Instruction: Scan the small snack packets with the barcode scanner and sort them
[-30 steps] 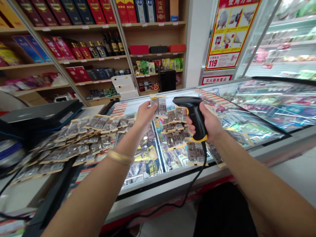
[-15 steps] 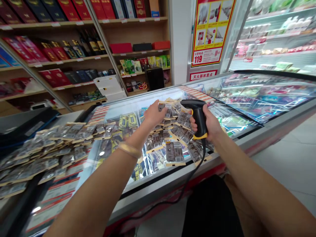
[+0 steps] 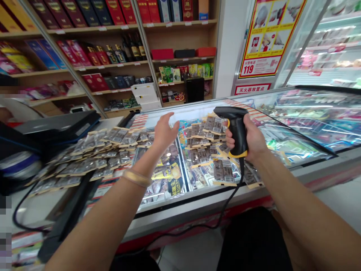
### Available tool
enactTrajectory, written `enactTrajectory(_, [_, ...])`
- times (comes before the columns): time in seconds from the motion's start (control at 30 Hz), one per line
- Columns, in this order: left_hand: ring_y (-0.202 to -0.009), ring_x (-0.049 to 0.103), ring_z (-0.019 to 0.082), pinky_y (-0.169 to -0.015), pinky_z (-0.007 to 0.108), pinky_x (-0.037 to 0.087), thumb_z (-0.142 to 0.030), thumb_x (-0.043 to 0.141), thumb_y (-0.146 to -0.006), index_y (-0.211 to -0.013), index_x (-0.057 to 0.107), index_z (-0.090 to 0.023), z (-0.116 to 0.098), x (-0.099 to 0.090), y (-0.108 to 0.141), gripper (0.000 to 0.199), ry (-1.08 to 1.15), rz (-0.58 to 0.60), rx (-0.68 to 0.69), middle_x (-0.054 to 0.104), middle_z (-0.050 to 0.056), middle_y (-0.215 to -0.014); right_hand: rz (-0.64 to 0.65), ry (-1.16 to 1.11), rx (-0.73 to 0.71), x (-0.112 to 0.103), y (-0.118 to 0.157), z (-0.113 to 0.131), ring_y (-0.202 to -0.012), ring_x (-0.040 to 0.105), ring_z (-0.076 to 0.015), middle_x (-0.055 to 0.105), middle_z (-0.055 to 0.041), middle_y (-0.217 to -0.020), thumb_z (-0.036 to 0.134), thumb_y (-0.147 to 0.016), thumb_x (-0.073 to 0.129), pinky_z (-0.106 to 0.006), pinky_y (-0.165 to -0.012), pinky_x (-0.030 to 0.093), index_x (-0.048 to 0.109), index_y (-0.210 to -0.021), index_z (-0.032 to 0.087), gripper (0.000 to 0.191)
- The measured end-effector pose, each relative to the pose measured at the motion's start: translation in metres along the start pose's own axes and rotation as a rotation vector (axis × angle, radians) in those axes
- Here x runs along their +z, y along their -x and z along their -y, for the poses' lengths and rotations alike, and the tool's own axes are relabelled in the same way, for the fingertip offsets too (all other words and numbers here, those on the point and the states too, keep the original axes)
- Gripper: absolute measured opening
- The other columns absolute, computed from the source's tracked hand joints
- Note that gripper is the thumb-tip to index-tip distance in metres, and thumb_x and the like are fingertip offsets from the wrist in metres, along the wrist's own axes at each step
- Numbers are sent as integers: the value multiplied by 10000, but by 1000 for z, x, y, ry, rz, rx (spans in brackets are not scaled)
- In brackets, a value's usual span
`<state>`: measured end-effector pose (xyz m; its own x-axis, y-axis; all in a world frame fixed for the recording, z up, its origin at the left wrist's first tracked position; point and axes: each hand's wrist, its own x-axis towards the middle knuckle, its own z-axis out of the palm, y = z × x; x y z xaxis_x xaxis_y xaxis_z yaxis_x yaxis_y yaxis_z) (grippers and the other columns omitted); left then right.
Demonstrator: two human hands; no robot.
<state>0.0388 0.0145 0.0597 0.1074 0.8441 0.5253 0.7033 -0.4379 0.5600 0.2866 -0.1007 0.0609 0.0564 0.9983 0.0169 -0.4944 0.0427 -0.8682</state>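
Note:
My right hand (image 3: 252, 137) is wrapped round the handle of a black and yellow barcode scanner (image 3: 238, 130), held above a pile of small brown packets (image 3: 207, 139) on the glass freezer top. A cable hangs from the scanner's handle. Empty, with thumb and fingers apart, my left hand (image 3: 166, 130) hovers over the glass between that pile and a larger heap of similar packets (image 3: 93, 156) at the left. A gold bangle (image 3: 137, 177) circles the left wrist.
The freezer's pale front edge (image 3: 175, 210) runs across below my arms. A dark device (image 3: 62, 126) stands behind the left heap. Shelves (image 3: 113, 66) with boxes and bottles line the back wall. Part of a person (image 3: 5, 113) shows at the far left.
My left hand has come off the right-hand pile, moved left and opened its fingers. The view has turned left, showing more of the left heap. The scanner stays in my right hand.

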Motion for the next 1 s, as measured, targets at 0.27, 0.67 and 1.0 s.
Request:
enactTrajectory(0.27, [-1308, 569, 363, -1158, 512, 386, -354, 572, -856, -1294, 663, -176, 109, -75, 9, 481, -266, -146, -200, 659, 175, -1372, 224, -1, 287, 111, -15, -56, -409, 455, -102, 537, 20, -566, 698, -987, 399, -209, -373, 391, 638, -1001, 163, 586])
enactTrajectory(0.67, [-1286, 559, 371, -1137, 559, 347, -292, 577, -857, -1237, 687, -211, 126, -80, 54, 404, -498, -35, -96, 720, 145, -1282, 239, 54, 427, 122, -30, -110, -406, 461, -106, 543, 12, -549, 688, -977, 435, -204, -376, 389, 629, -979, 155, 567])
enactTrajectory(1.0, [-989, 691, 260, -918, 381, 570, -468, 535, -942, -998, 700, -197, 115, -86, 57, 322, 122, -325, -223, 689, 75, -937, 208, 12, 427, 119, -27, -108, -427, 440, -121, 548, -5, -609, 583, -1048, 276, -218, -378, 371, 623, -1144, 165, 551])
